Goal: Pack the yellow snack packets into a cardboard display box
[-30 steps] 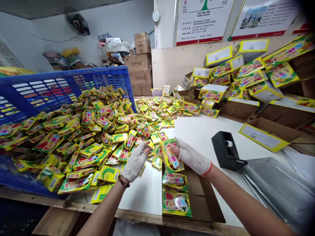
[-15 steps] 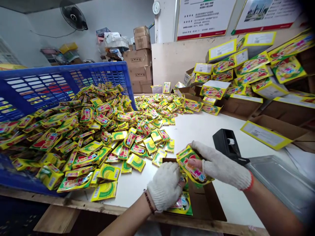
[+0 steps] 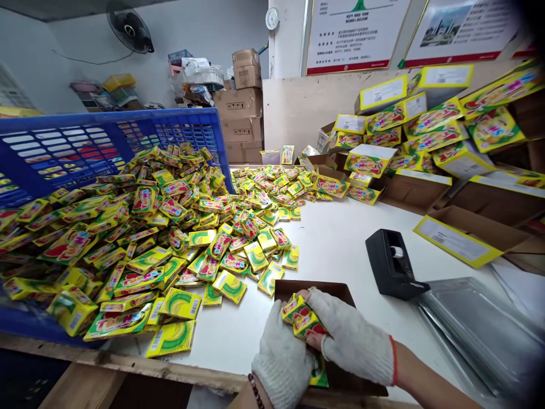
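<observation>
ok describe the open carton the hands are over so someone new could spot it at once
Right of the big blue plastic crate, find the flat white tabletop. At its near edge, beneath the white-gloved left hand and right hand, sits an open brown cardboard carton. Unlike the yellow-printed cartons heaped farther back, its visible walls are plain brown.

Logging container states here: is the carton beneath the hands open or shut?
Open: the carton shows its brown inside, and no flap is seen across its top.
</observation>
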The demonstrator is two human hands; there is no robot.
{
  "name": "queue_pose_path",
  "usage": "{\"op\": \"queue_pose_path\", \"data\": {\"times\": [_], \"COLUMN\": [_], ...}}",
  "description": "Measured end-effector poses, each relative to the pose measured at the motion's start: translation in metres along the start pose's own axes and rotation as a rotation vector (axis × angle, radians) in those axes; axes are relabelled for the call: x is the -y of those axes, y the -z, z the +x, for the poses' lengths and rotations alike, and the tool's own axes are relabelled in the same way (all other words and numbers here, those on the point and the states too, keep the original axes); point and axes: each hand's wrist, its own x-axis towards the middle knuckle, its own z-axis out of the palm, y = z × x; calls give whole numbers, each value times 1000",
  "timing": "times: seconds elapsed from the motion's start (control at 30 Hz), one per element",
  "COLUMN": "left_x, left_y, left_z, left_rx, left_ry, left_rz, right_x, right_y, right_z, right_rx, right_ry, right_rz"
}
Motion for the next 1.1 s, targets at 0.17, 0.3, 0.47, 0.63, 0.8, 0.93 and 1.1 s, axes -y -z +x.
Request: {"op": "queue_pose_path", "data": {"times": [0.17,0.3,0.47,0.63,0.8,0.93,1.1], "left_x": [-9,-11,-7,-5,-8,-9,-4], "left_y": [12,14,7,0,6,8,-3], "left_z": [-2,-3,-5,-8,-5,-4,-9], "left_rx": [230,293,294,228,310,332,310], "left_ry": [-55,-75,-96,-122,-60,-26,-76], "left_rz": [149,176,165,167,125,113,124], "right_x": [-1,3,4,-1,17,26,8], "right_y": [37,39,17,19,8,-6,-8], "right_z": [23,57,86,99,87,84,94], "right_rx": [-16,113,303,390,231,121,88], "right_ry": [-35,-40,-7,48,27,-7,24], "right_rz": [146,-22,-226,-296,-564,-689,-620]}}
